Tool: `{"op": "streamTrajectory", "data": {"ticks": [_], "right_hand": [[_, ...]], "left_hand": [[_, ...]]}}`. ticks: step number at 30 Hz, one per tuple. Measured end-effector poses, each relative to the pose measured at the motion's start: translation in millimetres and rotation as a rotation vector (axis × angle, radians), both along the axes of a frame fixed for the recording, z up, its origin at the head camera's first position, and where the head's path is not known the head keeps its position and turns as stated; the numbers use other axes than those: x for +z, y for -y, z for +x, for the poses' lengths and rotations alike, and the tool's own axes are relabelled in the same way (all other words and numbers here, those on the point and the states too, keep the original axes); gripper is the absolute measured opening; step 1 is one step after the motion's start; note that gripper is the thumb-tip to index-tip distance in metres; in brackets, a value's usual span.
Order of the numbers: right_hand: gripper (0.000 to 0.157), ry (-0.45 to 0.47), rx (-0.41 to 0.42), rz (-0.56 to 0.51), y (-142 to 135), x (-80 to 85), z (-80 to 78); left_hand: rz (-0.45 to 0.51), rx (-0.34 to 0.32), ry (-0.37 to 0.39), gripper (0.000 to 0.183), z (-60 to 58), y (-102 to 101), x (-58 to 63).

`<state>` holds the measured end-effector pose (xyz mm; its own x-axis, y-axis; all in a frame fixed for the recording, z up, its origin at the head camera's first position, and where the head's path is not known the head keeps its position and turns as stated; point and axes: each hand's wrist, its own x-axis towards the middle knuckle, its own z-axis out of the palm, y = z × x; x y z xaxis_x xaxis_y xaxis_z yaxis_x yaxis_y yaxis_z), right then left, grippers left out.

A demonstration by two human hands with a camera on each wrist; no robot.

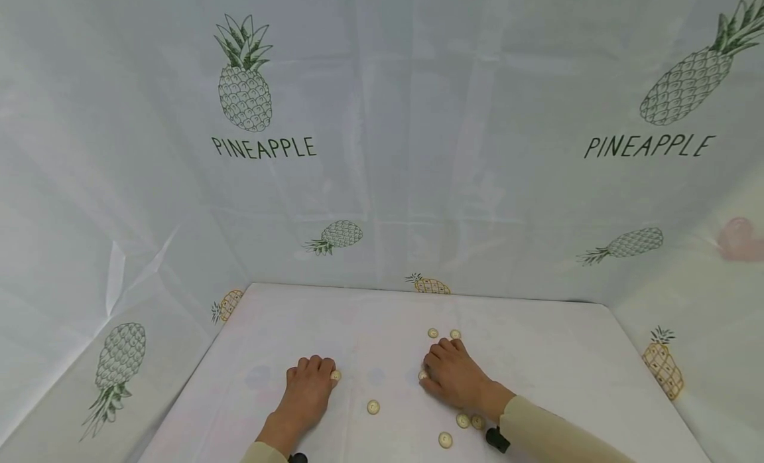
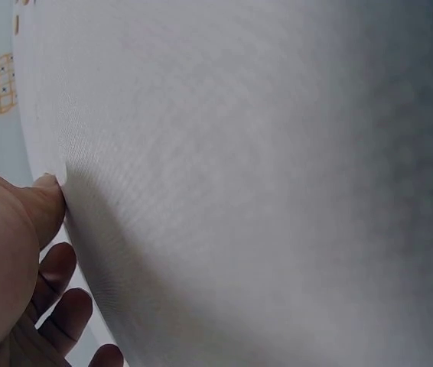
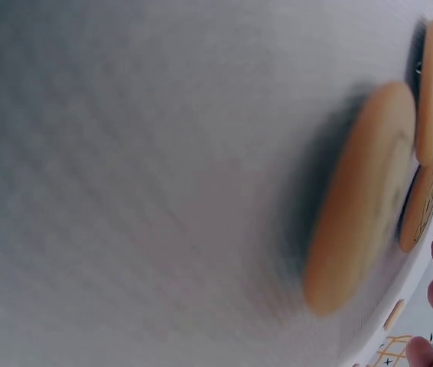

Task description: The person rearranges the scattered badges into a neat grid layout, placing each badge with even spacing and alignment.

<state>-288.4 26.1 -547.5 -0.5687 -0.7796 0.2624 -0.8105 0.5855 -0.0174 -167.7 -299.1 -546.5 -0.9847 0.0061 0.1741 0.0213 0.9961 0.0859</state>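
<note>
Near the middle left of the table, my left hand point(image 1: 309, 383) pinches a pale round wooden disc point(image 1: 335, 375) at the thumb side. The left wrist view shows that thumb point(image 2: 48, 202) at the table surface; the disc is hidden there. Further right, my right hand point(image 1: 453, 373) holds another wooden disc point(image 1: 423, 375) between thumb and fingers, low over the table. Two discs lie just beyond its knuckles, a left one point(image 1: 432, 333) and a right one point(image 1: 455, 334). In the right wrist view, a large near disc point(image 3: 363, 202) and a marked disc point(image 3: 421, 206) lie flat.
Between the hands lies a single disc point(image 1: 373, 407). Below the right forearm are two touching discs, one point(image 1: 463, 420) beside the other point(image 1: 478, 422), and a nearer one point(image 1: 445, 440). The white table point(image 1: 555, 357) is enclosed by pineapple-printed sheets point(image 1: 382, 118) at the back and sides.
</note>
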Motion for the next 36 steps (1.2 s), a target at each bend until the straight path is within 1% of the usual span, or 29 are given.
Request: {"op": "streamTrajectory", "data": {"ticks": [5,11,14,18,23,25,29,36], "right_hand": [[0.019,-0.004,0.017,0.006,0.8,1.6,0.3],[0.017,-0.035,0.047,0.011,0.5,1.1,0.5],[0.018,-0.047,0.059,0.017,-0.3,0.5,0.4],[0.023,-0.052,0.055,0.028,-2.7,0.0,0.2],[0.026,-0.020,0.048,0.031,-4.2,0.4,-0.7],[0.025,-0.005,0.045,0.032,-3.8,0.5,-0.9],[0.023,-0.003,0.046,0.032,-3.3,-0.7,-1.7],[0.025,0.010,0.067,0.025,-4.0,0.4,-2.7]], "left_hand": [[0.006,0.002,0.009,0.024,0.2,0.0,0.5],[0.000,0.001,0.018,0.024,0.3,0.4,-0.6],[-0.002,0.001,0.018,0.024,0.3,0.6,-0.6],[0.001,0.000,0.017,0.024,0.7,0.1,1.7],[0.007,0.004,0.024,0.024,1.2,-0.7,5.3],[0.011,0.004,0.023,0.024,1.0,-0.2,4.7],[0.018,0.001,0.018,0.023,1.0,0.4,2.8],[0.015,0.006,0.024,0.023,0.7,-0.3,3.4]]}}
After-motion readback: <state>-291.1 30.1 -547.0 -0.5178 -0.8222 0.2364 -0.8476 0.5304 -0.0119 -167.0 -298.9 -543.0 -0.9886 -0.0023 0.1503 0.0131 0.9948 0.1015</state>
